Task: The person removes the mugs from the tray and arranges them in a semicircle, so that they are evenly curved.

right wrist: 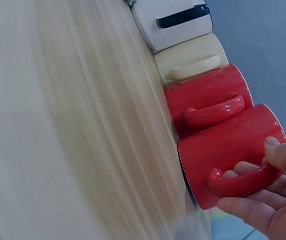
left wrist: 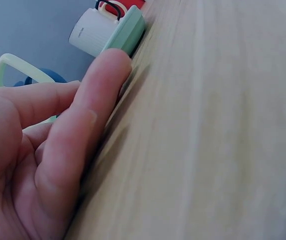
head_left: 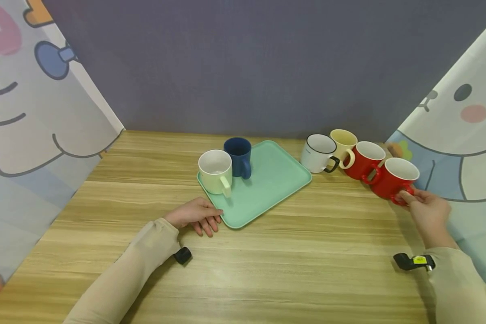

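Observation:
My right hand (head_left: 430, 213) holds the handle of the nearest red mug (head_left: 393, 180), thumb on top and fingers around and behind the handle. This mug stands at the near end of a slanted row. Beside it come a second red mug (right wrist: 207, 105), a cream-yellow mug (right wrist: 190, 60) and a white mug with a black rim and handle (head_left: 317, 153). My left hand (head_left: 196, 217) rests at the near left edge of a mint-green tray (head_left: 263, 193), its fingers relaxed and touching the edge. On the tray stand a pale green mug (head_left: 214, 173) and a navy blue mug (head_left: 238, 155).
The wooden table (head_left: 291, 270) ends at a dark grey wall (head_left: 243, 67) at the back. Cartoon-printed cloths (head_left: 461, 153) hang on both sides, the right one close to my right hand.

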Demonstrator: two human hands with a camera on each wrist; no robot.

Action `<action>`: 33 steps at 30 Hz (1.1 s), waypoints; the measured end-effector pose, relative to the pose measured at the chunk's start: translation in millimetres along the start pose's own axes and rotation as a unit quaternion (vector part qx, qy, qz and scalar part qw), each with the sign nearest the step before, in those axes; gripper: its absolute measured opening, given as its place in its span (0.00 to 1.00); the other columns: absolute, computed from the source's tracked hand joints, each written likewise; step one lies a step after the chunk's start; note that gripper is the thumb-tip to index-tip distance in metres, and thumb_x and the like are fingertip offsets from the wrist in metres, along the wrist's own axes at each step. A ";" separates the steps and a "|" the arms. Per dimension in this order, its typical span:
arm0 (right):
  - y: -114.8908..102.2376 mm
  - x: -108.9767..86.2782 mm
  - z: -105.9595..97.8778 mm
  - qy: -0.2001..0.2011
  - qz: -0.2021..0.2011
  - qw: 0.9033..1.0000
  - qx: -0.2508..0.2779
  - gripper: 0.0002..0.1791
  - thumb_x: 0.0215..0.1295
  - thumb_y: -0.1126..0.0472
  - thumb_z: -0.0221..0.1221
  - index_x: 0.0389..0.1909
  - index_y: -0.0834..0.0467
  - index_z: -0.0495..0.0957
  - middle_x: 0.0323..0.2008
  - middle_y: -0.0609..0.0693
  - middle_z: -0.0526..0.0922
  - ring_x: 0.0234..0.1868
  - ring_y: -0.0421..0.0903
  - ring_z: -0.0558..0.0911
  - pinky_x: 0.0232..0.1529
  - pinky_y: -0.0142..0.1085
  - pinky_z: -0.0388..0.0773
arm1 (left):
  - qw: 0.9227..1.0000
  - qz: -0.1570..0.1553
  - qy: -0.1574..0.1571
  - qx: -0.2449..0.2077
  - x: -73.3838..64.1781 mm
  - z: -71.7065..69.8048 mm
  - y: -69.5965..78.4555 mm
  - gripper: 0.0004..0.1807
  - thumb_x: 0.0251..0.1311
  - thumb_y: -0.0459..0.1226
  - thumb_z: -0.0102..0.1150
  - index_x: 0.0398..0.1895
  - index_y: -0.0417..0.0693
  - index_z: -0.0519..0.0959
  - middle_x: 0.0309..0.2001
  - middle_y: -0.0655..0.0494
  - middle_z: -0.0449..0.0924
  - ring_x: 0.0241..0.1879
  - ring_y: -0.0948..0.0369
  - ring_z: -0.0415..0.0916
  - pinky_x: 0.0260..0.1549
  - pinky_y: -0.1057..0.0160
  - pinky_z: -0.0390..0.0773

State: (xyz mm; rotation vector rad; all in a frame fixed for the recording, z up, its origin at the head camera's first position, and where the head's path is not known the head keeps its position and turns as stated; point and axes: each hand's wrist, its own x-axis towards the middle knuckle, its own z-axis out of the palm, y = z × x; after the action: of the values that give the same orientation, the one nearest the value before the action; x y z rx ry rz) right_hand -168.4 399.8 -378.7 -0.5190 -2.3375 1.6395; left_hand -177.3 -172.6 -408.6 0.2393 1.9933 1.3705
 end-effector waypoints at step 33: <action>-3.8 4.5 -9.1 -0.044 -0.102 0.960 -0.256 0.30 0.69 0.48 0.60 0.49 0.77 0.76 0.23 0.45 0.85 0.23 0.21 0.69 0.23 0.25 0.71 | 1.000 -0.006 -0.003 -0.005 1.5 0.0 -0.7 0.19 0.73 0.43 0.52 0.35 0.35 0.82 0.25 0.49 0.85 0.21 0.61 0.83 0.15 0.68 0.78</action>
State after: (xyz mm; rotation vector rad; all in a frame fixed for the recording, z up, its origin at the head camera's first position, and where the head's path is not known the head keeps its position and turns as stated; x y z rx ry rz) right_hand -169.5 408.3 -372.1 -0.2819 -2.7769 0.9785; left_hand -178.3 -172.2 -409.9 0.2259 1.9793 1.3691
